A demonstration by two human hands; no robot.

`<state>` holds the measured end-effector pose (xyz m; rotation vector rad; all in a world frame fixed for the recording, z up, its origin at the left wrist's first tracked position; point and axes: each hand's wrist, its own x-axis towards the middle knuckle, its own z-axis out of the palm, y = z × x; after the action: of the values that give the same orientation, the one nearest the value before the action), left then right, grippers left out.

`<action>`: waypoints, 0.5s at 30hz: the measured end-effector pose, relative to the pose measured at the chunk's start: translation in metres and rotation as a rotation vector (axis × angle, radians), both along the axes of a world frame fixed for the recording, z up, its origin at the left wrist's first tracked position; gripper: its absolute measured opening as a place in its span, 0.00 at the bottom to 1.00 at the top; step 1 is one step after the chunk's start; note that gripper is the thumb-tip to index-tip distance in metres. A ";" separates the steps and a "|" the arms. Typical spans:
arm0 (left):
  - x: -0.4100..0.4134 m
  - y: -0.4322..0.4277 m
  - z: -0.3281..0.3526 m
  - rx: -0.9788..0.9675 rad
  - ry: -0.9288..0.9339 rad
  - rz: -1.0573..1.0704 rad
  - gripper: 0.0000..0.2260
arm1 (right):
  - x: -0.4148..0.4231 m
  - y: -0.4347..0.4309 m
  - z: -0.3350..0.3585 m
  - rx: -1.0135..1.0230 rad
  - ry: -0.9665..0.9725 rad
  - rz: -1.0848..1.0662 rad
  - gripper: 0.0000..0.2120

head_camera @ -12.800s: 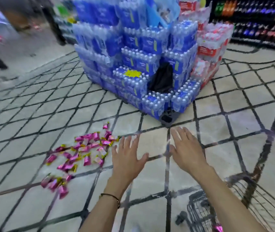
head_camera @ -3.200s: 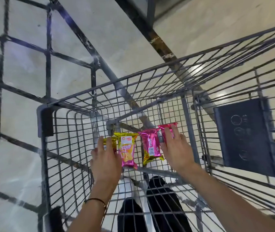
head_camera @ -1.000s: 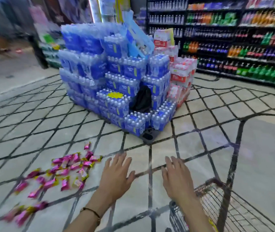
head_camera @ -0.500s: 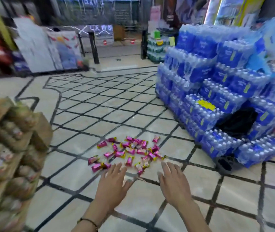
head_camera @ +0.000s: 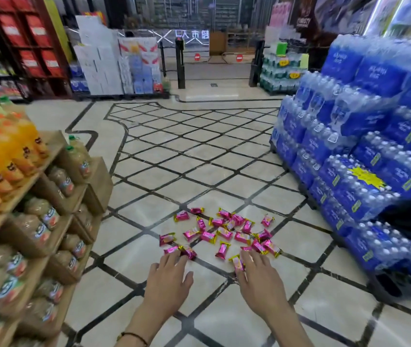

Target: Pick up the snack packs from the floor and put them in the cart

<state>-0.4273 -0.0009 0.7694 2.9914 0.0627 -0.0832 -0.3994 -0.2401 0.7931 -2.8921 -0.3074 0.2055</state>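
Note:
Several pink and gold snack packs [head_camera: 220,232] lie scattered on the tiled floor in the middle of the head view. My left hand [head_camera: 168,284] is stretched out palm down, fingers apart, its fingertips at the nearest packs [head_camera: 186,251] on the left of the pile. My right hand [head_camera: 262,281] is also flat and spread, its fingertips beside a pack [head_camera: 237,262] at the pile's near edge. Neither hand holds anything. The cart is out of view.
A wooden shelf of juice bottles [head_camera: 31,221] stands close on the left. A tall stack of blue water-bottle packs [head_camera: 364,171] rises on the right, on a dark pallet. Tiled floor [head_camera: 199,151] stretches ahead to gate posts [head_camera: 180,63] and stacked boxes at the back.
The view has swung left and closer to the snack pile. Both hands have moved forward and now reach the nearest packs. The cart seen one second ago is out of frame.

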 end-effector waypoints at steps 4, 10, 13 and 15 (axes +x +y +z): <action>0.042 -0.008 -0.010 -0.072 0.053 0.009 0.20 | 0.045 -0.005 -0.016 -0.017 0.029 0.004 0.23; 0.126 -0.024 -0.032 -0.077 0.115 0.036 0.20 | 0.137 -0.014 -0.051 -0.011 0.067 0.026 0.23; 0.174 -0.030 -0.036 -0.072 0.159 0.067 0.19 | 0.187 -0.016 -0.061 -0.001 0.077 0.037 0.21; 0.206 -0.033 -0.038 -0.082 0.186 0.086 0.19 | 0.220 -0.018 -0.066 0.015 0.084 0.025 0.21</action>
<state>-0.2208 -0.0341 0.7315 2.8860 0.2038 -0.3445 -0.1790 -0.2577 0.7267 -2.8569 -0.3290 0.3263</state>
